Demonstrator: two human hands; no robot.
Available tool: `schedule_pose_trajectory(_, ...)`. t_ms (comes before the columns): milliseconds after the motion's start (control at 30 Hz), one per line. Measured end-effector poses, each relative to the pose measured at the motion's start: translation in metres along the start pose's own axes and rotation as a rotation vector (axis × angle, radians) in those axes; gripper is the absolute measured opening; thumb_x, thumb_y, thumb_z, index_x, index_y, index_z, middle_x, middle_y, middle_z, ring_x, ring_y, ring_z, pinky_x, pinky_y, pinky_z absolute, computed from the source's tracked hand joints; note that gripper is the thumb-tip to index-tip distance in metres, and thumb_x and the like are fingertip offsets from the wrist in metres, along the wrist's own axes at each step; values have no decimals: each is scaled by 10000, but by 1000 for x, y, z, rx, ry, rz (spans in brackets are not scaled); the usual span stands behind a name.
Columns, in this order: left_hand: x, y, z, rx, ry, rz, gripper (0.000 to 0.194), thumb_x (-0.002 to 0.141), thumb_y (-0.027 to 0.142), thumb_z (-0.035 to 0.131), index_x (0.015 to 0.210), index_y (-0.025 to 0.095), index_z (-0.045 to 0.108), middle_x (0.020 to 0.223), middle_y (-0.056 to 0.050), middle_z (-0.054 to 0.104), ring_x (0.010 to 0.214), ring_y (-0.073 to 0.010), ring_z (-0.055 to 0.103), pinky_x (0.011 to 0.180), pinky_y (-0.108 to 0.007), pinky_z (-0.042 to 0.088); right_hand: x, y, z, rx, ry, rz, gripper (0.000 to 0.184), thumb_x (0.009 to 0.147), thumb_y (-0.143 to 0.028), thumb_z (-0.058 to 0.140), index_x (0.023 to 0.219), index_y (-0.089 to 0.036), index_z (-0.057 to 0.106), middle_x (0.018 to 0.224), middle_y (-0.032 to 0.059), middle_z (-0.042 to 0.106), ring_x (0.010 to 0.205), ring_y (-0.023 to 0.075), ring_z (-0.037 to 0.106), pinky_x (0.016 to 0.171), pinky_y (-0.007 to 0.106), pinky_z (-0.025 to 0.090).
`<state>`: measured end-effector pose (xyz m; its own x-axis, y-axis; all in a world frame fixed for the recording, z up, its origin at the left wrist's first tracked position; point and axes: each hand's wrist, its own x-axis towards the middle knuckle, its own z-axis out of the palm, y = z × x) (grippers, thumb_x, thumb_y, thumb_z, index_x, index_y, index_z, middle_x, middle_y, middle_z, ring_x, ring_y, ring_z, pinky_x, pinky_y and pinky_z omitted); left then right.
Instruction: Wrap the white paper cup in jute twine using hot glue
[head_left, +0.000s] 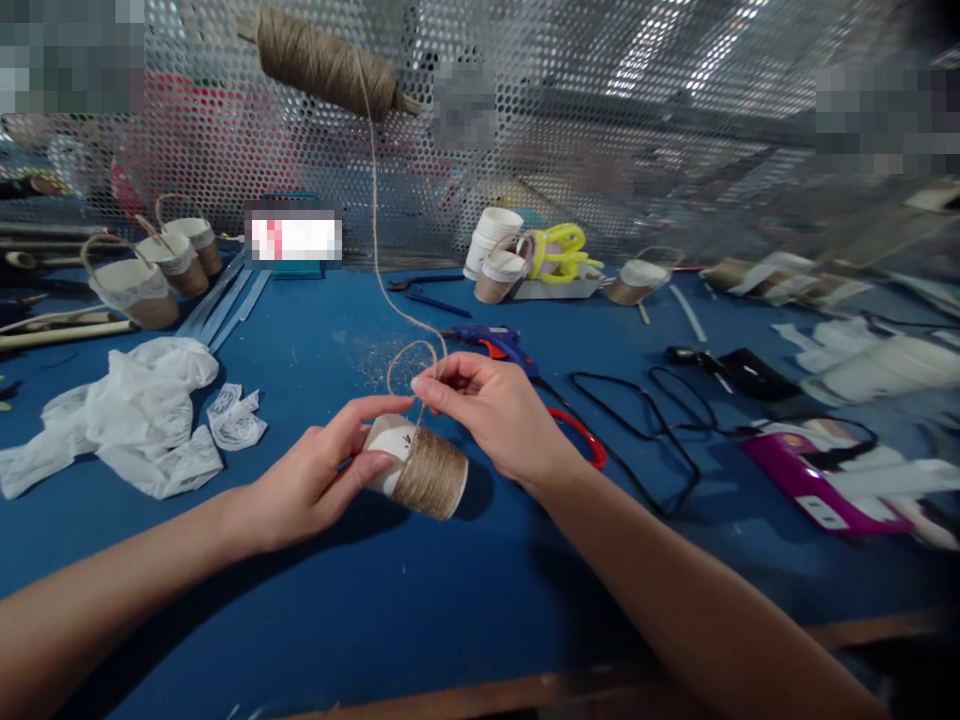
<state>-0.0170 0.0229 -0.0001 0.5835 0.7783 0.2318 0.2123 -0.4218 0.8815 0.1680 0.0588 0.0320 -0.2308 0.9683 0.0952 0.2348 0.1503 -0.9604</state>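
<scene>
A white paper cup, partly wound with brown twine, lies tilted on its side above the blue table. My left hand is closed on the cup's unwound end, thumb in front and index finger stretched along the top. My right hand pinches the twine just above the cup, where it forms a small loop. From there the strand runs up to a large twine spool on a stick at the perforated metal screen. The cup's far side is hidden.
Behind my right hand lies a blue glue gun, with pliers farther back. White lace and finished twine-wrapped baskets are at left. Stacked cups, black cords and a purple power strip are at right.
</scene>
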Motion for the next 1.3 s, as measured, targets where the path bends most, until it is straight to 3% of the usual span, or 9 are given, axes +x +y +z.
schedule_pose_trajectory(233,-1,1,1,7,12,37,399,881,206,376,1268,166,288,846,-62,615,647,-120,553,574,-225,451,-3,0,1,30,-2,49,154,673,-302,646,699,-159,594,627,-26,563,565,76,493,576,229,420)
schedule_pose_trajectory(500,0,-1,0,9,24,34,401,875,201,387,1265,160,303,853,-66,621,656,-121,560,587,-229,459,-6,-6,-2,-27,65,-2,138,679,-300,635,676,-170,589,603,-28,556,547,78,490,566,236,429)
schedule_pose_trajectory(1000,-3,3,0,91,42,41,392,864,186,402,1251,173,339,919,-80,608,675,-117,565,594,-219,461,-2,2,2,13,-46,83,179,661,-326,643,686,-159,586,606,-26,560,545,81,492,547,232,400)
schedule_pose_trajectory(1300,-4,1,0,83,27,54,396,866,197,399,1255,172,334,842,-66,603,686,-130,562,617,-240,468,-3,7,4,59,-81,138,187,659,-324,647,701,-151,591,643,-17,574,571,81,503,563,231,396)
